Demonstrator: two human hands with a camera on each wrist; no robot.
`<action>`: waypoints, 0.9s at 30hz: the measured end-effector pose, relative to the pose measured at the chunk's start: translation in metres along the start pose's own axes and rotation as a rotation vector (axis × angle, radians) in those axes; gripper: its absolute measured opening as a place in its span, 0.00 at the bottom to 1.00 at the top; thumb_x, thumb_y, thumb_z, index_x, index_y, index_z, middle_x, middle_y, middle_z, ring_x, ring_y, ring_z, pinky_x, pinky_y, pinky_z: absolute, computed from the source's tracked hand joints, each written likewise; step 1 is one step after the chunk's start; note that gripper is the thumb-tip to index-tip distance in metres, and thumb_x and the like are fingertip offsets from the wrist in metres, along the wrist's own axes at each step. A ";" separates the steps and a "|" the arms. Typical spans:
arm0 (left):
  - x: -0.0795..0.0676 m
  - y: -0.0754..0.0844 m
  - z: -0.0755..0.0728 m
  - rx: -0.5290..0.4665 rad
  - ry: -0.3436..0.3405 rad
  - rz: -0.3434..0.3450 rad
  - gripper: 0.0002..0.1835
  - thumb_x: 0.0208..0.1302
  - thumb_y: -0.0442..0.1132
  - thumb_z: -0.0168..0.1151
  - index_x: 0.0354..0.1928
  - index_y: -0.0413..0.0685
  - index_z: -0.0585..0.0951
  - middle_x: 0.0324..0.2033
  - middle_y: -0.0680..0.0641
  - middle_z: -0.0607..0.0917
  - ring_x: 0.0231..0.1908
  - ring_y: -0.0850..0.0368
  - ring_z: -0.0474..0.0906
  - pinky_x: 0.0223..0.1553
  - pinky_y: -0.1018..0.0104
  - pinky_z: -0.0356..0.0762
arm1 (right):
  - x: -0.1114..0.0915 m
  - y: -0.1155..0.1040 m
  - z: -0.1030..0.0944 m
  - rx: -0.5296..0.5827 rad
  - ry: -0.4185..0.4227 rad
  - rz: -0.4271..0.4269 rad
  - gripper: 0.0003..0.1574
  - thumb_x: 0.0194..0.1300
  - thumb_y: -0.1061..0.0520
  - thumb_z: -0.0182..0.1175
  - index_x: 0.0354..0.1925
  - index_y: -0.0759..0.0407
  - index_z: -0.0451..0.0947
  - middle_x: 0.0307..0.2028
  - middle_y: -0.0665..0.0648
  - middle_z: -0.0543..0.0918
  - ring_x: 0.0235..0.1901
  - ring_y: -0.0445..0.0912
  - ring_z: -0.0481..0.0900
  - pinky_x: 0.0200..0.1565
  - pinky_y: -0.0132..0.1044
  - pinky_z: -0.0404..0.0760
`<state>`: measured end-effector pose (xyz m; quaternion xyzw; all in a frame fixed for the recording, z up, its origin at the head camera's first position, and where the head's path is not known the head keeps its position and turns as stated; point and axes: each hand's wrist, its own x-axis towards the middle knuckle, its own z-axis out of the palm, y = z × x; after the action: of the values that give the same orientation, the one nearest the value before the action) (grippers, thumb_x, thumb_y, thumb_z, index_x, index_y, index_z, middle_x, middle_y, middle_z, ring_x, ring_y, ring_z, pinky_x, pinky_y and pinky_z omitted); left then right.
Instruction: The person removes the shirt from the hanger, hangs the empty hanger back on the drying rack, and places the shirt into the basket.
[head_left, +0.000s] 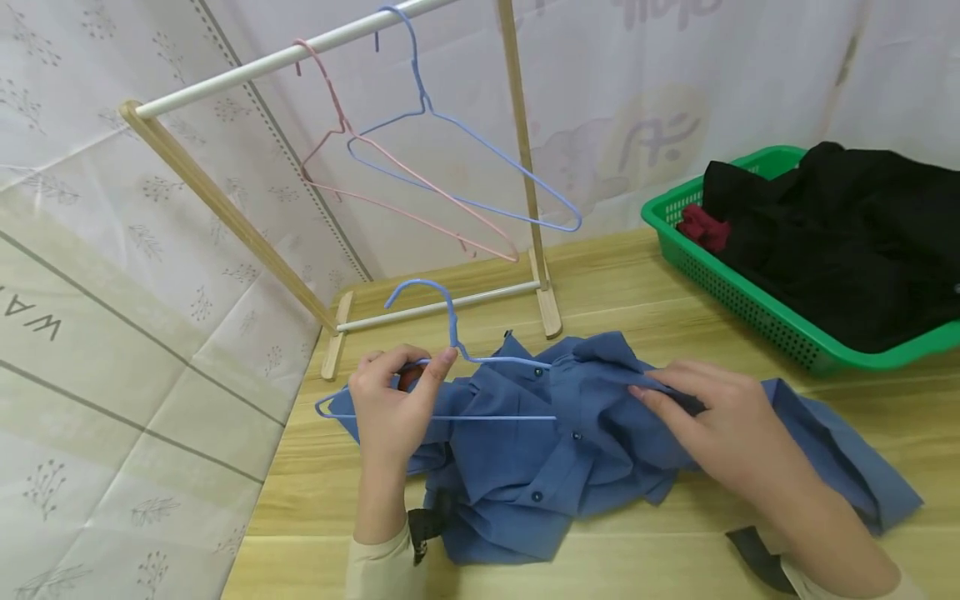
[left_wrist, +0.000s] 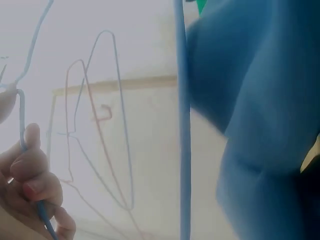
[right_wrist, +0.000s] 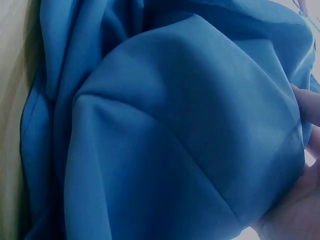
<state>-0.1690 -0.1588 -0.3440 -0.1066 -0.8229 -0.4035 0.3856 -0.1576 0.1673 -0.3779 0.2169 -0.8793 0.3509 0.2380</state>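
Note:
My left hand [head_left: 395, 406] grips a blue clothes hanger [head_left: 452, 321] just below its hook; in the left wrist view the fingers [left_wrist: 35, 170] curl round the wire. The hanger's right end goes under the placket of a blue button-up shirt [head_left: 517, 458], while its left end sticks out at the left. With thumb and fingers my right hand [head_left: 720, 421] pinches the shirt near the collar. In the right wrist view the shirt cloth [right_wrist: 190, 120] drapes in folds beside that hand. One sleeve [head_left: 840, 458] trails off to the right.
A small wood-and-white rack [head_left: 247, 73] stands at the back left. From its bar hang a pink hanger [head_left: 420, 171] and another blue hanger [head_left: 491, 150]. At the right a green basket [head_left: 750, 312] holds black clothing [head_left: 832, 242] and a dark red piece [head_left: 703, 228].

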 end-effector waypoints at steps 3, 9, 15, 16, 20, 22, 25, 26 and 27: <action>0.003 -0.002 -0.004 -0.001 0.007 -0.001 0.14 0.53 0.44 0.75 0.17 0.52 0.80 0.09 0.55 0.66 0.20 0.59 0.61 0.33 0.65 0.58 | 0.002 0.005 -0.002 -0.016 0.048 -0.035 0.15 0.51 0.62 0.74 0.37 0.46 0.87 0.32 0.39 0.83 0.33 0.25 0.76 0.39 0.13 0.72; 0.009 -0.006 -0.011 0.002 -0.018 0.017 0.14 0.53 0.44 0.74 0.17 0.51 0.80 0.11 0.54 0.70 0.17 0.63 0.64 0.26 0.72 0.62 | 0.006 0.012 -0.010 -0.030 0.107 -0.053 0.16 0.46 0.65 0.75 0.35 0.49 0.88 0.31 0.41 0.83 0.34 0.22 0.73 0.38 0.16 0.70; 0.011 -0.010 -0.012 -0.005 0.023 0.052 0.14 0.49 0.44 0.76 0.16 0.50 0.81 0.12 0.53 0.71 0.16 0.64 0.62 0.22 0.74 0.61 | 0.006 0.017 -0.014 0.003 0.138 -0.067 0.19 0.42 0.66 0.77 0.34 0.48 0.88 0.29 0.42 0.83 0.33 0.20 0.72 0.36 0.18 0.71; 0.011 -0.010 -0.012 0.002 0.034 0.052 0.15 0.48 0.44 0.77 0.15 0.51 0.80 0.11 0.54 0.72 0.15 0.64 0.62 0.22 0.74 0.61 | 0.005 0.018 -0.014 0.002 0.137 -0.067 0.19 0.42 0.66 0.77 0.33 0.48 0.88 0.29 0.42 0.83 0.33 0.20 0.72 0.37 0.17 0.71; 0.010 -0.010 -0.013 0.081 0.058 0.018 0.23 0.44 0.50 0.78 0.10 0.52 0.72 0.10 0.54 0.69 0.14 0.62 0.61 0.23 0.71 0.60 | 0.004 0.018 -0.014 0.002 0.120 -0.076 0.20 0.41 0.64 0.78 0.32 0.44 0.87 0.30 0.40 0.83 0.34 0.20 0.74 0.41 0.14 0.69; 0.009 -0.010 -0.012 0.126 0.074 0.008 0.27 0.43 0.52 0.78 0.09 0.51 0.68 0.10 0.53 0.67 0.15 0.60 0.60 0.25 0.69 0.59 | 0.004 0.018 -0.014 0.009 0.112 -0.089 0.21 0.40 0.65 0.78 0.32 0.43 0.87 0.30 0.40 0.83 0.34 0.20 0.74 0.41 0.14 0.69; 0.010 -0.009 -0.010 0.176 0.129 0.008 0.27 0.47 0.52 0.74 0.10 0.48 0.67 0.10 0.50 0.67 0.19 0.56 0.62 0.31 0.65 0.60 | 0.004 0.016 -0.014 0.029 0.106 -0.101 0.21 0.39 0.65 0.78 0.32 0.43 0.87 0.30 0.40 0.83 0.34 0.21 0.75 0.41 0.14 0.70; 0.010 -0.009 -0.009 0.192 0.150 0.012 0.26 0.49 0.52 0.73 0.10 0.47 0.68 0.11 0.49 0.68 0.20 0.55 0.63 0.33 0.64 0.60 | 0.003 0.015 -0.014 0.038 0.104 -0.104 0.22 0.39 0.66 0.78 0.32 0.43 0.87 0.31 0.40 0.83 0.34 0.21 0.75 0.41 0.14 0.70; 0.010 -0.008 -0.008 0.207 0.171 0.018 0.25 0.51 0.51 0.71 0.11 0.46 0.69 0.11 0.49 0.69 0.21 0.54 0.63 0.35 0.63 0.60 | 0.003 0.014 -0.014 0.049 0.102 -0.110 0.22 0.40 0.66 0.78 0.32 0.44 0.87 0.31 0.40 0.83 0.34 0.22 0.75 0.41 0.14 0.70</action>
<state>-0.1755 -0.1719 -0.3384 -0.0388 -0.8232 -0.3207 0.4669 -0.1639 0.1854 -0.3744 0.2526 -0.8439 0.3693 0.2960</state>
